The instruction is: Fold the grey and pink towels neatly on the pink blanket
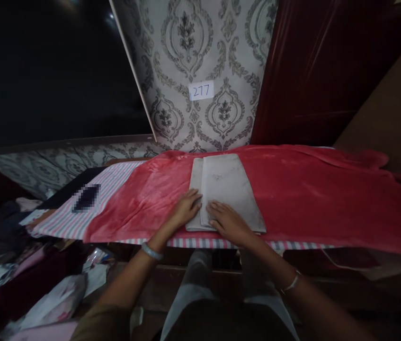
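A light grey folded piece, cloth by its look, point(227, 177) lies flat on a red plush blanket point(303, 194). It has a narrow folded strip along its left side and a small dark mark near its upper middle. My left hand point(186, 207) rests on the lower left part of that strip, fingers stretched out. Just right of the strip, my right hand point(229, 221) lies flat with its fingers spread over the grey cloth. Neither hand grips anything. What kind of item the grey piece is, I cannot tell.
Under the blanket is a striped cloth point(111, 182), with a dark pixelated object point(86, 198) on its left part. Patterned wallpaper point(200, 42) bears a paper label point(201, 90) reading 277. A large dark screen point(51, 71) hangs left. Clothes and bags point(54, 300) lie piled lower left.
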Motion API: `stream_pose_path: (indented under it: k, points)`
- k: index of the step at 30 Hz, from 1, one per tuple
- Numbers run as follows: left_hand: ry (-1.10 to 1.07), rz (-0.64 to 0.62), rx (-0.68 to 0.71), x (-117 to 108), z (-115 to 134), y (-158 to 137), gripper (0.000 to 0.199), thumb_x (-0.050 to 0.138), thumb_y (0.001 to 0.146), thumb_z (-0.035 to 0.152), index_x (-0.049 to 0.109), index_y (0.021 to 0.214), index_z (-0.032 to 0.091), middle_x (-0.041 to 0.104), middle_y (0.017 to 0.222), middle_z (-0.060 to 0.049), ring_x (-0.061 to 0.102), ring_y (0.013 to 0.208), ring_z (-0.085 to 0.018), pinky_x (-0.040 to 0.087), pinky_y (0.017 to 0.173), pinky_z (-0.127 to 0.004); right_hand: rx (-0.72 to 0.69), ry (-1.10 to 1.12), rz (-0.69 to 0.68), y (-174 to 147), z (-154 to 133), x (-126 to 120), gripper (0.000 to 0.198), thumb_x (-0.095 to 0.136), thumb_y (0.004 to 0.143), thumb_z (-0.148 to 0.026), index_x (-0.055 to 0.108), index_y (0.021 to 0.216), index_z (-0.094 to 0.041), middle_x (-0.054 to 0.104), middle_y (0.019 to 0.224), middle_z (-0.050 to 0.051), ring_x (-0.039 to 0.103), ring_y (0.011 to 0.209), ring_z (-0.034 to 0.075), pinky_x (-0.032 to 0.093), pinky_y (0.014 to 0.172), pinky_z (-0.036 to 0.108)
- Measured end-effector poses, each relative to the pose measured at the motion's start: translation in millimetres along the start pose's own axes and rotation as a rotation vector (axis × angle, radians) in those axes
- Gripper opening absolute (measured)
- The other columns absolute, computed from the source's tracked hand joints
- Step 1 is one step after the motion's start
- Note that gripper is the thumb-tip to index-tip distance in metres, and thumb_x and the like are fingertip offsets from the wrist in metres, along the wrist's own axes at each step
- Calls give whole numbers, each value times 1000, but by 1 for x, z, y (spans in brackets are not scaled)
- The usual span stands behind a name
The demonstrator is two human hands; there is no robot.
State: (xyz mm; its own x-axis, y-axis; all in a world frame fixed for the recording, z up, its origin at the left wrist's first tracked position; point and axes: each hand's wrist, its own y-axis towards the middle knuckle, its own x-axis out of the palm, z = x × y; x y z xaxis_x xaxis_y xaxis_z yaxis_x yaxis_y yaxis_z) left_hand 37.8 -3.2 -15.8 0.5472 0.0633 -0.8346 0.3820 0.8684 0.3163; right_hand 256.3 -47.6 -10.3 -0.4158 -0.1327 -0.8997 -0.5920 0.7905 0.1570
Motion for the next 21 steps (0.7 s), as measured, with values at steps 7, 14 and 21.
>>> stream_pose_path:
  k: [7,14,21]
  points:
    - [-22,69,175,-5,51,-58,29,60,88,22,68,116,22,66,117,-9,61,111,-23,50,96,-40,7,175,235,-21,16,-5,47,39,96,-30,63,135,-19,63,136,11,56,129,24,42,112,46]
    - [96,16,170,-8,60,-51,15,51,95,21,66,95,19,64,97,-8,61,91,-20,51,82,-34,14,82,245,-15,16,4,42,47,93,-27,68,127,-15,65,133,14,55,127,26,40,112,45]
    - [216,53,269,3,46,-58,24,40,99,14,64,104,17,65,120,-12,61,106,-22,52,92,-38,-15,56,238,-11,13,4,40,48,93,-25,68,126,-15,66,131,13,57,123,24,42,110,44]
